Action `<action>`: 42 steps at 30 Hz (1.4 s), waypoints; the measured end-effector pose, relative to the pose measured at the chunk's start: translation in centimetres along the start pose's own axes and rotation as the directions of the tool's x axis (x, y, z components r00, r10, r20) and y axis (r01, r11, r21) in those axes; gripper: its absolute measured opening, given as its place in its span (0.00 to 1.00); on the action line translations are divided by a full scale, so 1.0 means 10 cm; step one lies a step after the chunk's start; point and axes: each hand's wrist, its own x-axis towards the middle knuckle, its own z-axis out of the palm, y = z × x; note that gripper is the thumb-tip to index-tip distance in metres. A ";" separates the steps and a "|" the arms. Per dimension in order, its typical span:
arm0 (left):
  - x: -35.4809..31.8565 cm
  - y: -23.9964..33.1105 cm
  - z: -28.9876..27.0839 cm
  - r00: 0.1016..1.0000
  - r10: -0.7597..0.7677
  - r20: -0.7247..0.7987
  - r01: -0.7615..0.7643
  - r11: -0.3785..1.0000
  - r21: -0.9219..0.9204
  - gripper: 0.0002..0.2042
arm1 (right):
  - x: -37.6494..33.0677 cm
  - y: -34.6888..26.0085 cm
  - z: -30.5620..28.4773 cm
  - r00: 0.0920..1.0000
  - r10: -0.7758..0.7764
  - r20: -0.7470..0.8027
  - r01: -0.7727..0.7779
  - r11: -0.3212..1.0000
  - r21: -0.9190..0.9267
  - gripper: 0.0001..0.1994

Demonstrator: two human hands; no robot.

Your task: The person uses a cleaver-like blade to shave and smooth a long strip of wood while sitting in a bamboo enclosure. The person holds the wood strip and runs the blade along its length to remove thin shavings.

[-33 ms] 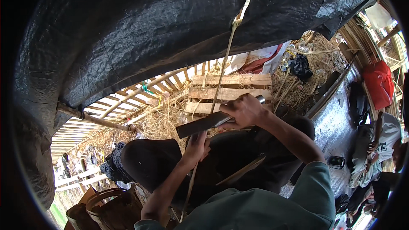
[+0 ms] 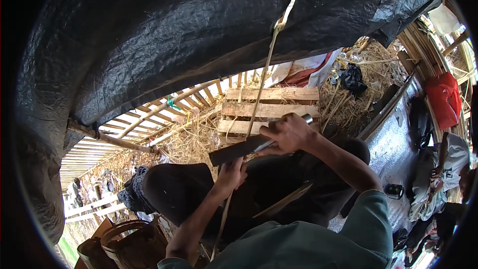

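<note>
A broad dark knife (image 2: 238, 151) with a square-ended blade lies slantwise before me, a rounded metal end (image 2: 307, 118) showing past my fist. My right hand (image 2: 289, 133) is closed around its handle. Below the blade, my left hand (image 2: 230, 175) grips a long, thin bamboo strip (image 2: 260, 87). That strip runs from the top of the view down behind the blade, through my left hand and on toward my left side. Where blade and strip meet, the blade hides the contact. Another pale strip (image 2: 284, 199) lies across my dark-clothed lap.
A wooden slat pallet (image 2: 271, 109) lies ahead among straw and shavings (image 2: 191, 137). Black plastic sheeting (image 2: 199, 35) hangs overhead. Woven baskets (image 2: 132, 241) stand at lower left. On the right are a silvery mat (image 2: 391, 149), a red bag (image 2: 442, 100) and another person's hand (image 2: 436, 173).
The knife and my right hand have shifted very slightly right and toward me. My left hand still holds the strip in nearly the same place.
</note>
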 end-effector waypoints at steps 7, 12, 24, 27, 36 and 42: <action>-0.03 -0.15 0.11 0.967 0.248 -0.060 -0.228 0.944 0.238 0.20 | -0.46 1.03 0.23 0.676 0.735 -0.042 -0.720 0.672 0.171 0.21; 0.00 -0.04 0.09 0.960 0.277 -0.045 -0.245 0.904 0.350 0.17 | -0.44 0.84 -0.05 0.715 0.680 0.165 -0.677 0.732 -0.082 0.22; 0.17 -0.08 0.12 0.952 0.301 -0.047 -0.267 0.900 0.346 0.09 | -0.62 1.04 0.21 0.419 0.878 0.232 -0.905 0.385 0.179 0.21; 0.23 -0.23 0.07 0.900 0.432 -0.054 -0.362 0.811 0.459 0.07 | -0.50 0.85 0.05 0.399 0.852 0.340 -0.737 0.077 0.671 0.19; 0.19 -0.12 0.24 0.950 0.313 0.016 -0.293 0.869 0.400 0.07 | -0.01 0.80 0.24 0.439 0.880 0.184 -0.606 0.139 0.783 0.14; 0.21 -0.22 0.20 0.938 0.345 0.038 -0.332 0.857 0.394 0.08 | 0.26 0.89 0.45 0.401 0.914 0.063 -0.623 0.222 0.750 0.17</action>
